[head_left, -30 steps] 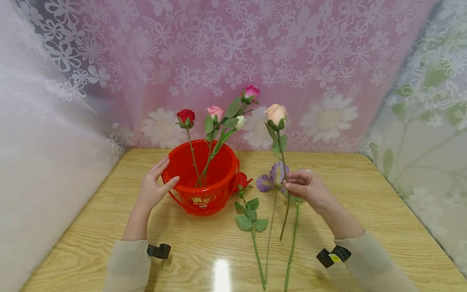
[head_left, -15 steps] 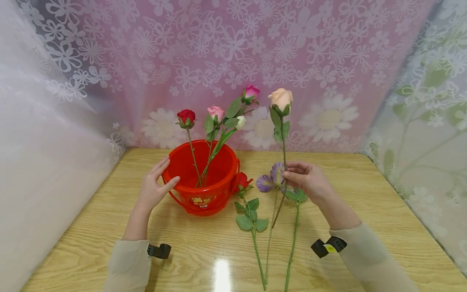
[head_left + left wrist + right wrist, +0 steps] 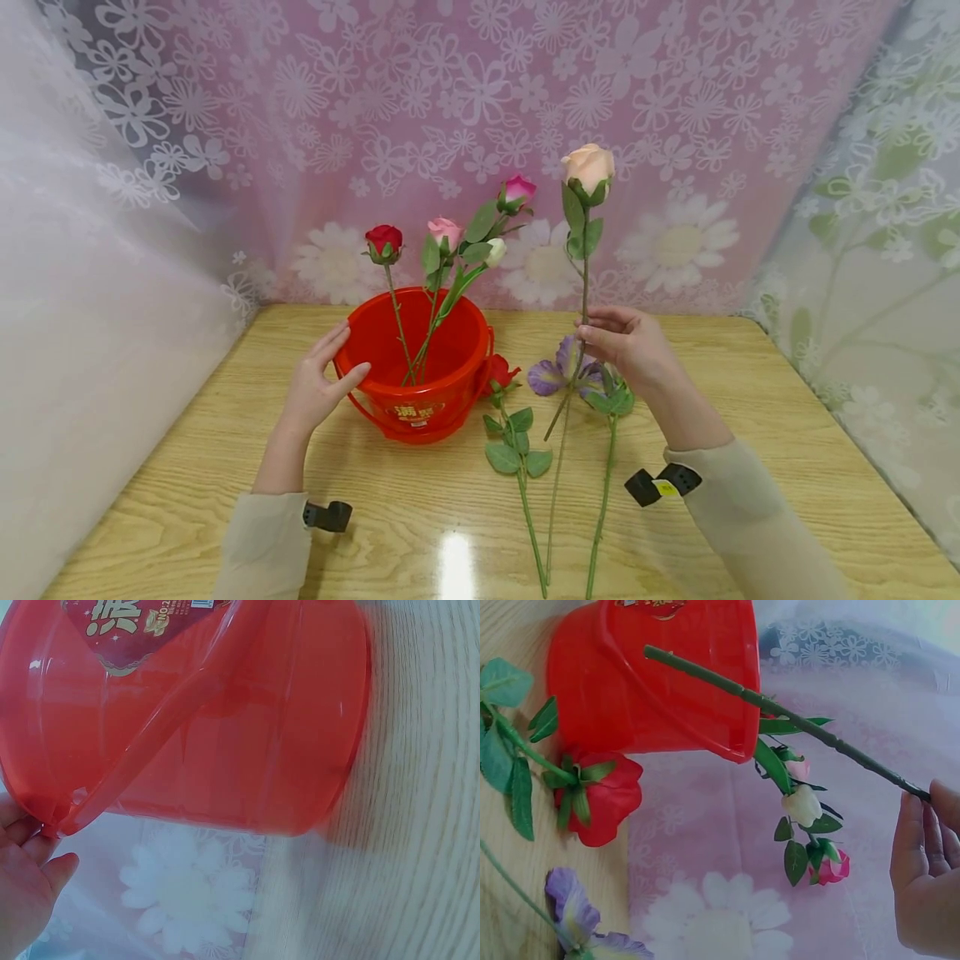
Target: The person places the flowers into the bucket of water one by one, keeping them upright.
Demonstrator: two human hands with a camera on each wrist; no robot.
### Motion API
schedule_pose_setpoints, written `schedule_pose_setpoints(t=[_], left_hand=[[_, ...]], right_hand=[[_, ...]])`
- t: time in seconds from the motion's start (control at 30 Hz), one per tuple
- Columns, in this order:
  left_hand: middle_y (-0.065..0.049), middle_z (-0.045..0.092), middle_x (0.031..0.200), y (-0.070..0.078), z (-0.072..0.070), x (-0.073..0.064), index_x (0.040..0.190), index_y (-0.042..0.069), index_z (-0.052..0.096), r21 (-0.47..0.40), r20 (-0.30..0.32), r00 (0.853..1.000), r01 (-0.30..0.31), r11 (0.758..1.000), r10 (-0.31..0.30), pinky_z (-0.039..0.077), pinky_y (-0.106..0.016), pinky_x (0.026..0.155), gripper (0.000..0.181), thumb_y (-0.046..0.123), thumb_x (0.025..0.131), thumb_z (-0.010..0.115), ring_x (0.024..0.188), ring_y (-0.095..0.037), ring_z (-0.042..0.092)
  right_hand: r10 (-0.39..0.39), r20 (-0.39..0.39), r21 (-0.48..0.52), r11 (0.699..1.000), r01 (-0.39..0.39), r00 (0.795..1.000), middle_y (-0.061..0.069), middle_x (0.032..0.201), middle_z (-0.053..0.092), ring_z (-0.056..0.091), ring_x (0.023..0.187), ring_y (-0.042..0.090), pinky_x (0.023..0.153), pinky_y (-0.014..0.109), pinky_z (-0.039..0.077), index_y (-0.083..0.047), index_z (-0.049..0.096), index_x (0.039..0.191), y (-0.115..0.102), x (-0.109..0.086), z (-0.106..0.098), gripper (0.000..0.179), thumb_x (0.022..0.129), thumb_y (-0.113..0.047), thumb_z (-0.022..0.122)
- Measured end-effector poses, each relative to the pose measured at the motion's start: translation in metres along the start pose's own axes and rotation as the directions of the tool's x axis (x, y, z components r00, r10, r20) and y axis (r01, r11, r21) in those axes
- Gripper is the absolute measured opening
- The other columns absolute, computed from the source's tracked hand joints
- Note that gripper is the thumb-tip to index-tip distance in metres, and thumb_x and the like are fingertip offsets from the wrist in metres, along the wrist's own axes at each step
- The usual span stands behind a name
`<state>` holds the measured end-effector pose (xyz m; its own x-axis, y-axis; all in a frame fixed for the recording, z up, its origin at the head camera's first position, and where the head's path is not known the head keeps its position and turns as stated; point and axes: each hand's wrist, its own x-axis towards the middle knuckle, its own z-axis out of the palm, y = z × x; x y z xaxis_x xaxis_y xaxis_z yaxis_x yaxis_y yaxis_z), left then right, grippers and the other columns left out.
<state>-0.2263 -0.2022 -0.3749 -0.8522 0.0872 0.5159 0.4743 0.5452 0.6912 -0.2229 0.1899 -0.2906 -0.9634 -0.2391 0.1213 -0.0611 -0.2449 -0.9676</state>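
My right hand (image 3: 628, 346) pinches the stem of a peach rose (image 3: 588, 171) between thumb and fingers. The rose stands nearly upright, its stem's lower end (image 3: 697, 671) slanting left above the table. My left hand (image 3: 318, 375) rests against the left rim of a red bucket (image 3: 431, 417), fingers fairly straight and thumb spread apart. Inside the bucket lean a red rose (image 3: 384, 242), a light pink rose (image 3: 445, 233), a magenta rose (image 3: 516, 192) and a white tulip-like bud (image 3: 495, 252). In the left wrist view, fingertips touch the bucket's rim near the handle joint.
Right of the bucket, on the wooden table (image 3: 390, 533), lie a red flower (image 3: 498, 373) with leaves, a purple iris (image 3: 547, 377) and a green leafy stem (image 3: 603, 500) whose bloom is mostly hidden by my right hand. A floral curtain (image 3: 300, 150) hangs behind.
My right hand has lifted the peach rose upward, and its stem's lower end has swung up and left toward the bucket. The left hand and bucket have stayed put.
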Motion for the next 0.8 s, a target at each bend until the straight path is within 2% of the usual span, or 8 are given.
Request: schedule_pose_setpoints(t=[0.33, 0.57, 0.8], left_hand=[[-0.013, 0.038, 0.135, -0.001, 0.001, 0.0, 0.128, -0.007, 0.042, -0.008, -0.002, 1.0, -0.004, 1.0, 0.004, 0.032, -0.049, 0.095, 0.061, 0.02, 0.079, 0.066, 0.124, -0.029, 0.032], [-0.014, 0.037, 0.135, -0.002, 0.001, 0.0, 0.128, -0.006, 0.042, -0.017, -0.005, 1.0, -0.009, 1.0, 0.009, 0.032, -0.049, 0.094, 0.06, 0.017, 0.079, 0.067, 0.124, -0.03, 0.032], [-0.013, 0.038, 0.135, -0.002, 0.001, 0.0, 0.128, -0.005, 0.042, -0.002, -0.006, 1.0, -0.01, 1.0, 0.01, 0.032, -0.049, 0.095, 0.06, 0.02, 0.079, 0.066, 0.124, -0.029, 0.032]], right_hand=[[-0.078, -0.017, 0.133, 0.988, 0.08, 0.997, 0.004, 0.081, 0.064, 0.062, 0.076, 0.015, 0.072, 0.026, 0.05, -0.009, 0.067, 0.085, -0.003, 0.008, 0.01, 0.019, 0.082, 0.007, 0.057], [-0.139, -0.077, 0.267, 0.951, 0.155, 0.987, 0.006, 0.081, 0.065, 0.063, 0.075, 0.017, 0.071, 0.026, 0.051, -0.005, 0.067, 0.085, -0.003, 0.016, 0.022, 0.015, 0.079, 0.007, 0.059], [-0.206, -0.151, 0.315, 0.917, 0.245, 0.967, 0.007, 0.08, 0.065, 0.064, 0.073, 0.016, 0.07, 0.027, 0.051, -0.005, 0.068, 0.083, -0.004, 0.026, 0.036, 0.021, 0.08, 0.012, 0.056]])
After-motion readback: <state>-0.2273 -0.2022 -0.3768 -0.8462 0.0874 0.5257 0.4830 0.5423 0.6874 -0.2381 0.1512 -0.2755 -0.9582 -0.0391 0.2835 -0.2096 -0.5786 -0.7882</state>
